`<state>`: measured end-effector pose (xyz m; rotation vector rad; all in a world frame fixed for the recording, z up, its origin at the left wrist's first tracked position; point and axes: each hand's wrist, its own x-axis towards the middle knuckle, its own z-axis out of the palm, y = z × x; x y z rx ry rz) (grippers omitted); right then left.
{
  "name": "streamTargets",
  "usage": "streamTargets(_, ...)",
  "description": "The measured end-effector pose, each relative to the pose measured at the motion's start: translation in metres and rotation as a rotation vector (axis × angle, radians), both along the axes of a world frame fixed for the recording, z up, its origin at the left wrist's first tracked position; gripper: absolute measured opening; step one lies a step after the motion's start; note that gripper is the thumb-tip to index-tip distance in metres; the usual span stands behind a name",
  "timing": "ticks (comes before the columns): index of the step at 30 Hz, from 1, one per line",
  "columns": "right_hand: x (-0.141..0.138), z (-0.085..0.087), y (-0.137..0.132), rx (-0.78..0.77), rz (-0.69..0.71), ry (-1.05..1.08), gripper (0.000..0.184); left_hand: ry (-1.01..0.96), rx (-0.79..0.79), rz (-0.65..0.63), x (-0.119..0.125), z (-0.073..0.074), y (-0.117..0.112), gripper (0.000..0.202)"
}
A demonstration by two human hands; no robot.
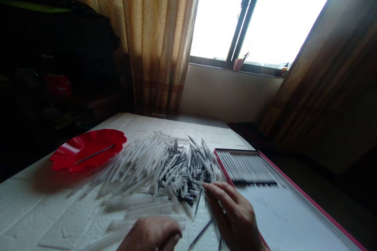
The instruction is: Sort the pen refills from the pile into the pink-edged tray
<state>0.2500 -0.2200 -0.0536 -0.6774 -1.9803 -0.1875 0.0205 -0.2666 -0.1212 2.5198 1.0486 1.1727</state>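
My left hand (153,235) is at the bottom middle, curled shut and blurred. What it holds, if anything, is hidden. Clear pen barrels (150,208) lie just beyond it. To its right, my right hand (235,211) reaches to the near edge of a pile of dark pen refills (188,164). Its thumb and index finger are pinched together; whatever is between them is too small to make out. A few loose refills (200,233) lie on the table between the hands. More translucent barrels (138,160) are heaped left of the refills.
A pink-rimmed tray (306,204) at the right holds a row of pens (247,166) with dark ends. On the left, a red wavy-edged dish (70,153) has one thin dark stick in it. The white brick-patterned table (64,223) meets a curtained window wall (218,90).
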Motion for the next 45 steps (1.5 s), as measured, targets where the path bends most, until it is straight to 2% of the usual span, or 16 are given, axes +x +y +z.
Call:
streamTargets(3, 0.004, 0.001, 0.001, -0.028, 0.007, 0.063, 0.019, -0.016, 0.091, 0.141, -0.008, 0.028, 0.001, 0.023)
streamTargets(6, 0.006, 0.001, 0.002, -0.04, 0.008, 0.083, 0.019, 0.07, 0.107, 0.231, -0.015, 0.042, 0.003, 0.027)
streamTargets(8, 0.006, 0.0, 0.002, -0.053, 0.003, 0.073, 0.02, 0.15, 0.132, 0.3, -0.019, 0.041, 0.007, 0.03)
streamTargets(12, 0.005, -0.001, -0.001, -0.06, 0.003, 0.052, 0.02, 0.342, 0.191, 0.405, -0.025, 0.024, 0.016, 0.041)
streamTargets(15, 0.004, -0.001, -0.002, -0.066, 0.014, 0.046, 0.02, 0.433, 0.181, 0.437, -0.027, 0.014, 0.021, 0.041)
streamTargets(21, 0.006, -0.003, -0.001, -0.087, 0.023, -0.001, 0.021, 0.482, 0.148, 0.432, -0.023, 0.012, 0.023, 0.045)
streamTargets(26, 0.004, -0.002, -0.001, -0.081, 0.026, 0.033, 0.02, 0.466, 0.231, 0.437, -0.022, 0.016, 0.021, 0.048)
streamTargets(33, 0.003, -0.004, 0.0, -0.105, 0.032, 0.043, 0.021, 0.34, 0.337, 0.481, -0.026, 0.043, 0.017, 0.041)
streamTargets(39, 0.004, -0.004, 0.001, -0.098, 0.031, 0.047, 0.02, -0.015, 0.412, 0.445, -0.036, 0.065, 0.009, 0.024)
streamTargets(42, 0.004, -0.003, 0.0, -0.106, 0.032, 0.048, 0.02, -0.15, 0.447, 0.392, -0.038, 0.071, 0.006, 0.027)
streamTargets(45, 0.004, -0.002, 0.0, -0.112, 0.033, 0.049, 0.02, -0.271, 0.375, 0.299, -0.037, 0.067, 0.003, 0.036)
